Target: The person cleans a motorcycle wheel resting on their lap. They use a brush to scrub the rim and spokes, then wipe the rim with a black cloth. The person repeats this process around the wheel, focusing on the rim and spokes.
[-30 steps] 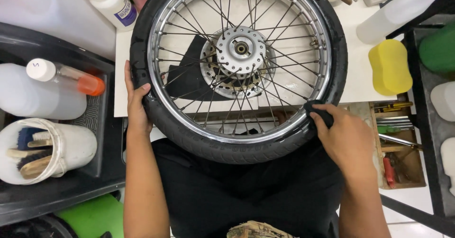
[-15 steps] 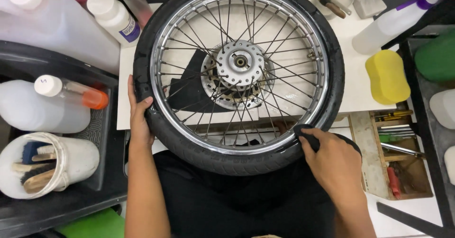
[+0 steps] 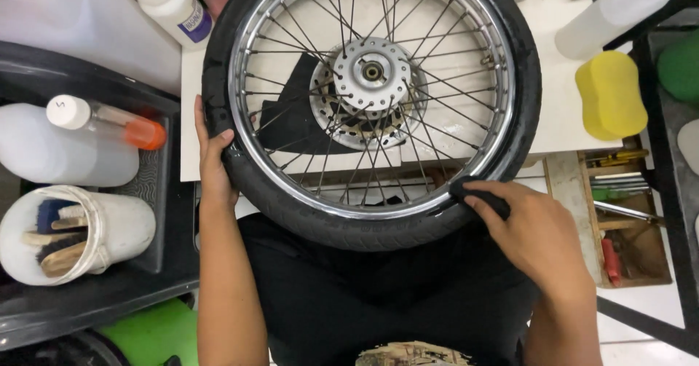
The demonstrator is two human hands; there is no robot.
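While the right hand [image 3: 542, 238] presses a small black pad [image 3: 477, 195] onto the tire, its grip is closed tight around that pad. A second ago this hand sat farther right on the rubber; now it has slid along the bottom edge toward the middle, so more of the tire has been rubbed. The left hand [image 3: 211, 158] has hardly moved. Its grip is wrapped over the tire's left side, thumb on top, holding the wheel [image 3: 371, 104] steady.

That wheel lies flat, half on the white desk [image 3: 553, 111] and half over the person's lap. Shiny spokes run from the silver hub [image 3: 371, 71] out to the bright rim. Under the spokes a black cloth [image 3: 298, 115] shows.

Farther out, a yellow sponge [image 3: 610, 93] rests on the desk's right side. On the left stand white bottles, one with an orange cap [image 3: 142, 133], and a white tub of brushes [image 3: 69, 231]. A wooden box of tools [image 3: 619, 213] sits low on the right.
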